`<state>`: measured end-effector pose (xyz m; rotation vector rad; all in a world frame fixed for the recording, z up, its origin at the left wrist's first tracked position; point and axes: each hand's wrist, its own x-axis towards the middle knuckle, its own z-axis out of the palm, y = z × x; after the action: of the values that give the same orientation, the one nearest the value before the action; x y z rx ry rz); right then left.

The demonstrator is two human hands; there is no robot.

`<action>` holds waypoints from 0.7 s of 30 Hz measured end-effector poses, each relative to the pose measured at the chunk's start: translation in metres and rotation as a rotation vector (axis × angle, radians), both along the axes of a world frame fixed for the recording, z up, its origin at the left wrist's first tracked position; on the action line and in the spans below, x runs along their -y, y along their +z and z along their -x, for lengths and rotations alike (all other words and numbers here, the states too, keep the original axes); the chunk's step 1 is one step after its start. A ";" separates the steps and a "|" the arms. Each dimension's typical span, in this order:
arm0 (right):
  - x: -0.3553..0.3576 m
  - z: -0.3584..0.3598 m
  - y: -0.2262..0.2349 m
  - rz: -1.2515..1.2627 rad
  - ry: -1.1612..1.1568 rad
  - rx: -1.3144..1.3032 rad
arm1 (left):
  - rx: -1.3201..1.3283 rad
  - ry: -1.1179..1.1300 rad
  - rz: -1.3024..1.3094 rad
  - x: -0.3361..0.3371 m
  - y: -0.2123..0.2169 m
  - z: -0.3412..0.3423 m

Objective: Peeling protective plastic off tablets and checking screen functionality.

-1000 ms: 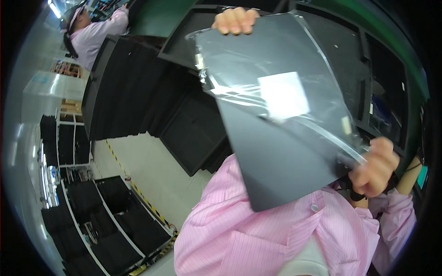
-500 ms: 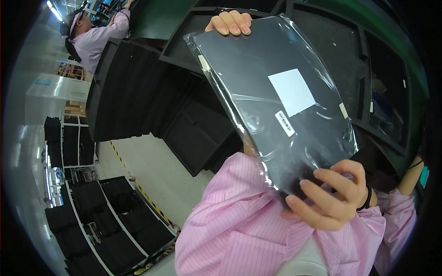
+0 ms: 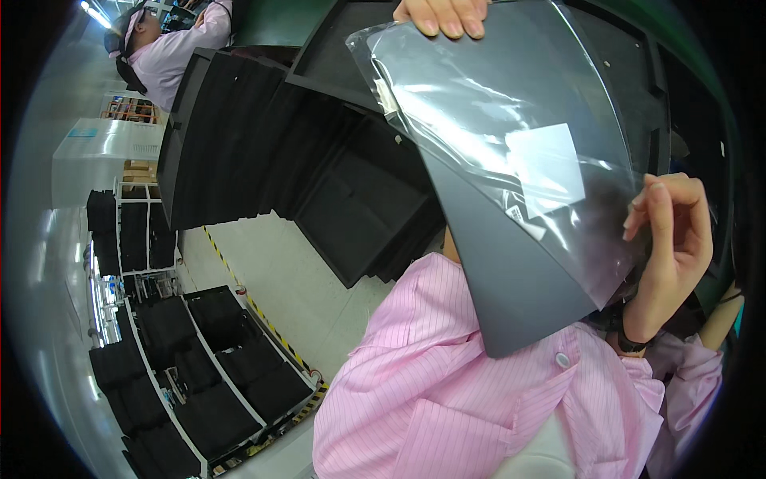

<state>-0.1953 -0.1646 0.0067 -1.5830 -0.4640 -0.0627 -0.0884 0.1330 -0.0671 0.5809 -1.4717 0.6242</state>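
Note:
A flat dark grey panel (image 3: 503, 279) is tilted in front of my chest, its lower part bare. Clear plastic film (image 3: 590, 231) covers the upper part and is folded back from the lower left corner. Under the film show a white square sheet (image 3: 550, 172) and a small white label (image 3: 525, 222). My left hand (image 3: 443, 16) grips the panel's top edge, fingers over the front and the thumb hidden. At the panel's right side, my right hand (image 3: 670, 239), with a black band on its wrist, pinches the film between thumb and fingers.
Stacked black trays (image 3: 239, 144) stand at the left, with a lower stack of black trays (image 3: 359, 207) beside them. Racks of black boxes (image 3: 199, 359) stand on the floor behind yellow-black tape (image 3: 263, 315). A co-worker (image 3: 171, 56) is at upper left; another pink sleeve (image 3: 692, 367) shows at right.
My right hand has moved from the panel's lower end up and right, drawing the film off the lower part. The panel has shifted slightly up and right with my left hand.

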 end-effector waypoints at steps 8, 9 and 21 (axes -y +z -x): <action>-0.005 -0.023 -0.008 -0.011 0.030 -0.047 | -0.007 0.001 0.015 0.010 -0.006 -0.004; -0.007 -0.024 -0.010 -0.019 0.040 -0.042 | 0.000 0.003 0.016 0.011 -0.005 -0.005; -0.005 -0.040 -0.013 -0.087 0.063 -0.197 | 0.140 -0.090 -0.016 0.037 0.013 -0.032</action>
<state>-0.1552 -0.1596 -0.0068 -1.4710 -0.3518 0.1181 -0.0567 0.0957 -0.0545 0.4882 -1.6267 0.5920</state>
